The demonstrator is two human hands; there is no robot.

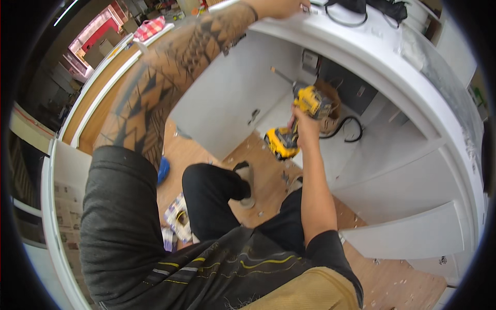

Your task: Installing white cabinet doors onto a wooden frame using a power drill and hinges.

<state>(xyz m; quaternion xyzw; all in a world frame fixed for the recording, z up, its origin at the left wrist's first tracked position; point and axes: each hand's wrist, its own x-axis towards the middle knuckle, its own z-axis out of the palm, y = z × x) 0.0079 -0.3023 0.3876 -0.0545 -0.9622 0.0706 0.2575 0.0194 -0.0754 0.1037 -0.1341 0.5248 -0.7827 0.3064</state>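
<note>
My right hand (305,125) is wrapped round the grip of a yellow and black cordless drill (311,99). A long bit (283,76) extends from its chuck, pointing up and left into the open white cabinet. The drill's yellow battery (282,142) hangs below the grip. My tattooed left arm reaches up to the white countertop (330,26), where my left hand (279,7) lies at its edge. The top of the picture cuts that hand off, and its fingers are blurred, so their grip cannot be made out.
A white door panel (237,88) stands open on the left, with a hinge fitting (253,117) on it. Inside the cabinet are a dark grey box (349,85) and a black hose (353,130). A white drawer front (408,232) juts out at right. Debris litters the wooden floor (398,281).
</note>
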